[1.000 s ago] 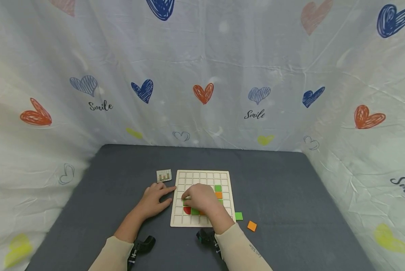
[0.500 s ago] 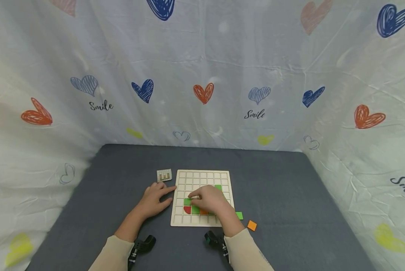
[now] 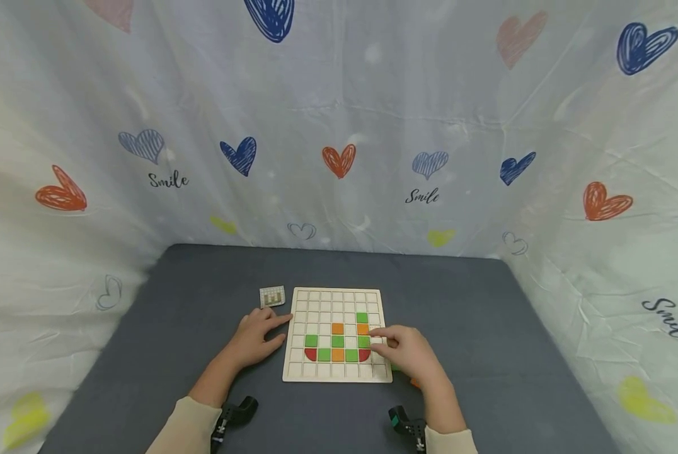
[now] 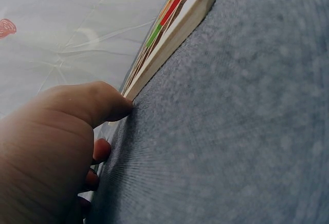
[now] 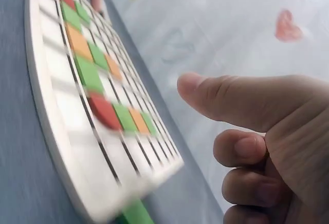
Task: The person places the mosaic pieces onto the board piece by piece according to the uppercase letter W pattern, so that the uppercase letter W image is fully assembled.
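A pale square grid board (image 3: 302, 372) lies on the table, with several green, orange and red tiles set in its cells. Two red tiles with a rounded corner, such as the left one (image 3: 310, 355), end the lowest filled row. With its index fingertip my left hand (image 3: 252, 338) touches the board's left edge; the fingers are spread. Over the right edge hovers my right hand (image 3: 411, 353), thumb stretched out and other fingers loosely bent. Nothing shows between thumb and fingers in the right wrist view, where the thumb (image 5: 221, 98) stands apart from the board.
A small card with a printed grid pattern (image 3: 272, 296) lies beyond the left hand. Right of the board, a loose green tile (image 5: 136, 213) and an orange tile (image 3: 415, 383) are partly covered by the right hand and arm. A patterned curtain (image 3: 339, 208) hangs behind the table.
My right hand has moved right, from the board's middle to its right edge, uncovering green and orange tiles. The left hand stays at the left edge. The head view has shifted slightly.
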